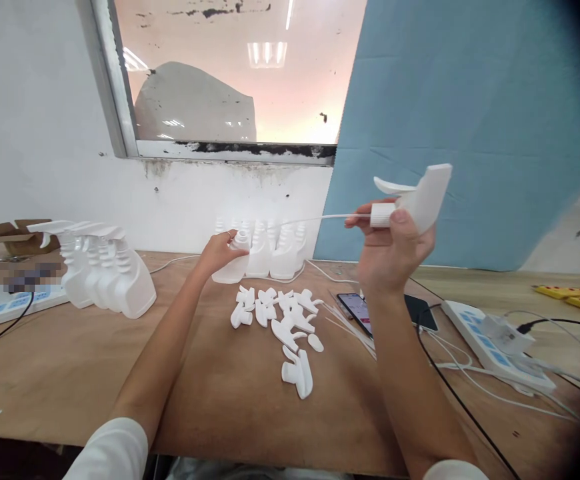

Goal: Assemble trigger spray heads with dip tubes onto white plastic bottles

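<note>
A white spray trigger head [427, 200] is held up in my right hand [393, 250], its thin white tube [320, 217] pointing left. My left hand [223, 253] grips a white bottle [233, 267] near its open neck, at the left end of a row of white bottles [283, 257] by the wall. Several loose trigger heads [297, 373] lie on the wooden table [210, 400] in front of the bottles. Loose white tubes [353, 330] lie to their right.
At the left, bottles with trigger heads fitted [115, 280] stand beside a power strip [20, 307] and a cardboard box [23, 237]. Two phones [355, 310], cables and another power strip [495, 347] lie at the right, with yellow objects [575, 293] beyond.
</note>
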`<state>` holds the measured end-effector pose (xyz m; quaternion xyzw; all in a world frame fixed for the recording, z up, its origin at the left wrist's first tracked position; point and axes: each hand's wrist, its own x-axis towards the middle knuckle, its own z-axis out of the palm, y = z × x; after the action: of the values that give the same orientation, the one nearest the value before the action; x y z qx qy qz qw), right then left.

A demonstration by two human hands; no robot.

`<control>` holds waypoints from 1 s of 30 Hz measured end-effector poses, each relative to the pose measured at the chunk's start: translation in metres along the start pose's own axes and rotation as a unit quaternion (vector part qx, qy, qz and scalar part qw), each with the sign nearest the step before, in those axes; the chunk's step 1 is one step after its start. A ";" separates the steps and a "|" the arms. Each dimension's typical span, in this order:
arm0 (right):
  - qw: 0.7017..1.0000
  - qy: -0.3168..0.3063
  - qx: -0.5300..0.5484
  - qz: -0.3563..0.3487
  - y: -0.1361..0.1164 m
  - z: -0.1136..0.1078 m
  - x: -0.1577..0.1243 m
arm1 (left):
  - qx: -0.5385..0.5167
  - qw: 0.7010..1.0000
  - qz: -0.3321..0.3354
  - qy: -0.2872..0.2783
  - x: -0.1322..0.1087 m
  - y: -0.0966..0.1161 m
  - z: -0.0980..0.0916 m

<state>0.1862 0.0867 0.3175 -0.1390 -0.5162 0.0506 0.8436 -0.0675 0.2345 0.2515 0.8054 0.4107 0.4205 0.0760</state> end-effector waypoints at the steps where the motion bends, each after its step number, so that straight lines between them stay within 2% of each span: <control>1: 1.000 0.004 0.014 0.000 -0.002 0.003 -0.001 | 0.024 1.000 0.009 -0.012 -0.004 0.008 -0.007; 4: 0.998 0.009 0.054 0.018 -0.003 0.010 -0.005 | 0.107 0.993 0.017 -0.038 -0.013 0.026 -0.021; 8: 0.998 0.007 0.049 0.036 -0.003 0.012 -0.009 | 0.190 0.980 0.009 -0.052 -0.017 0.035 -0.026; 12: 0.999 0.009 0.026 0.035 -0.003 0.011 -0.011 | 0.217 0.973 0.014 -0.076 -0.016 0.038 -0.027; 16: 0.998 -0.025 0.026 0.053 0.003 0.008 -0.013 | 0.217 0.971 0.044 -0.088 -0.020 0.049 -0.029; 20: 0.983 -0.135 -0.040 0.116 0.006 0.005 -0.016 | 0.158 0.980 0.072 -0.101 -0.030 0.072 -0.033; 26: 0.902 -0.352 -0.159 0.193 -0.004 0.011 -0.026 | -0.023 0.976 0.138 -0.164 -0.045 0.104 -0.032; 30: 0.868 -0.414 -0.165 0.217 -0.006 0.014 -0.028 | -0.074 0.967 0.131 -0.207 -0.046 0.106 -0.023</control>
<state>0.1604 0.0767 0.3010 -0.3510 -0.7759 0.1997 0.4847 -0.0350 0.1275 0.2872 0.9139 0.2446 0.2800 0.1628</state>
